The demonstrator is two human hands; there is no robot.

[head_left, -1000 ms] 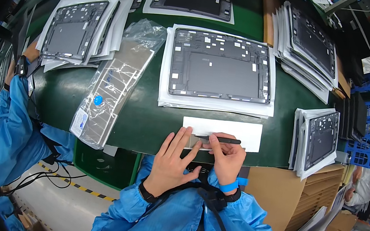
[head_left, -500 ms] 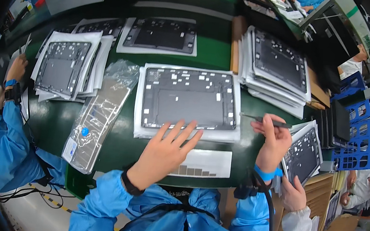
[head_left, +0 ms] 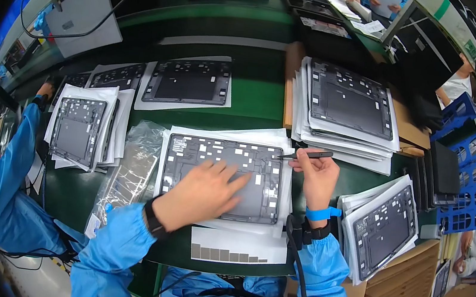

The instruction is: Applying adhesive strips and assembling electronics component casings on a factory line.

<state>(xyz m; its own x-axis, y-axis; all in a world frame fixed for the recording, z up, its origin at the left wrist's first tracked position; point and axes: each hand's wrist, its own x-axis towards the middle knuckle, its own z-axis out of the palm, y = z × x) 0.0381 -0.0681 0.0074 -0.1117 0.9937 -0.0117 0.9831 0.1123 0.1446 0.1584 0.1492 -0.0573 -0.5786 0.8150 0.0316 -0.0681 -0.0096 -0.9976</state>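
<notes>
A dark tablet housing [head_left: 237, 202] dotted with small white pads lies on white sheets [head_left: 280, 229] in front of me. My left hand [head_left: 199, 194] is over its lower left part, fingers stretched out and a little smeared, holding nothing I can see. Whether it touches the housing I cannot tell. Between thumb and fingers, my right hand [head_left: 319, 177] grips dark tweezers [head_left: 313, 155]. Their tip points left at the housing's upper right corner. Just below the housing is a white strip sheet [head_left: 236, 250] with grey rectangles in a row.
Stacked housings with paper between them stand at the left [head_left: 78, 127], far right [head_left: 352, 100] and near right [head_left: 384, 228]. Another housing [head_left: 186, 81] lies at the back. A clear plastic bag [head_left: 133, 165] sits left of my work. Co-workers are around; one blue sleeve [head_left: 14, 161] is at left.
The tweezers in my right hand have moved left onto the housing's corner. My left hand has shifted further over the housing. A co-worker's white-sleeved hand has left the right stack. The view has tilted up.
</notes>
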